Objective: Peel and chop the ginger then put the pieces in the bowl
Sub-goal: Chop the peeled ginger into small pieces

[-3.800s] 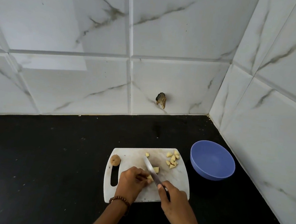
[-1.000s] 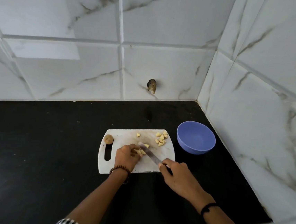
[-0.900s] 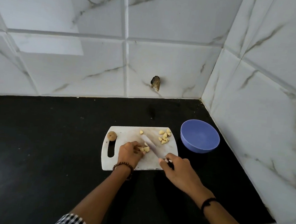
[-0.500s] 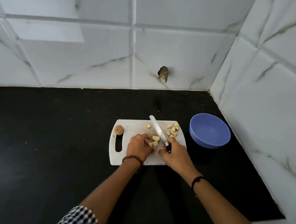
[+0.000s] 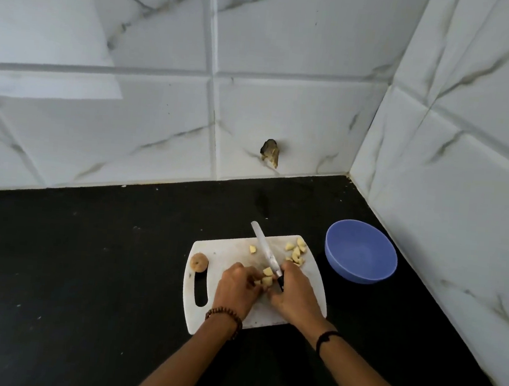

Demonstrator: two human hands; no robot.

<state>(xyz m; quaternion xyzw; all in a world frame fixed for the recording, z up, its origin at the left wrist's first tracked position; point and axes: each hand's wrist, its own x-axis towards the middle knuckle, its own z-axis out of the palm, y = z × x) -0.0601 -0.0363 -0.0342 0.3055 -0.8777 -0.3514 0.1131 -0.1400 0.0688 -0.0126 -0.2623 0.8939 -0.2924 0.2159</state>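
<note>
Chopping looks nearly done: the right hand (image 5: 295, 293) grips the knife (image 5: 265, 250) over the ginger (image 5: 267, 276) that the left hand (image 5: 236, 287) pinches on the cutting board (image 5: 229, 252), cut pieces (image 5: 296, 251) lie at its far right corner, and the bowl (image 5: 360, 274) (just beside the board) is not yet filled.

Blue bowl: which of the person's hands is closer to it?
Right. The right hand, gripping the knife, is over the cutting board, just left of the blue bowl. The left hand is farther left, pinching ginger pieces.
</note>
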